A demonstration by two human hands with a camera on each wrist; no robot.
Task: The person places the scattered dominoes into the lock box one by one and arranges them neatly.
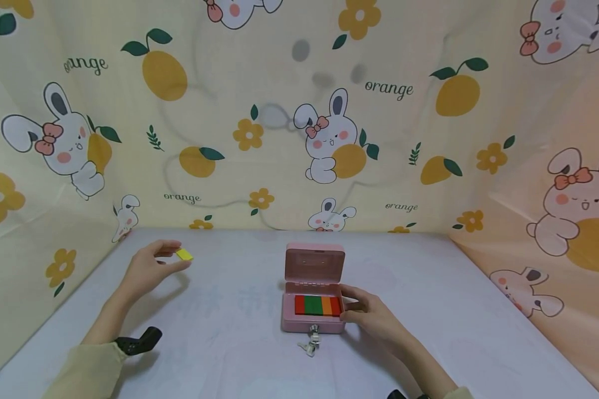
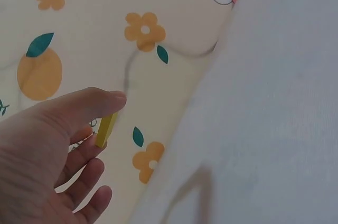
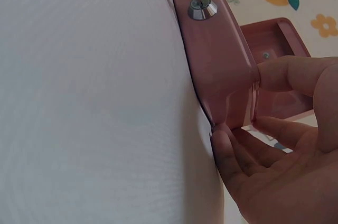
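My left hand (image 1: 147, 269) is raised over the left part of the table. It pinches a small flat yellow block (image 1: 184, 254) between thumb and fingers, seen edge-on as a yellow block (image 2: 106, 129) in the left wrist view. A pink cash box (image 1: 289, 324) stands right of the middle, its lid (image 1: 314, 265) tilted up and back. Inside lies a row of red, green and orange blocks (image 1: 313, 305). My right hand (image 1: 374, 315) holds the box by its right side. Up close, the thumb is at the top edge and fingers lie along the side wall (image 3: 237, 109).
Keys on a ring (image 1: 309, 348) hang from the lock (image 3: 203, 8) at the box's front and lie over the white tabletop (image 1: 229, 354). Behind and at both sides hangs a cloth (image 1: 269, 183) printed with rabbits, oranges and flowers.
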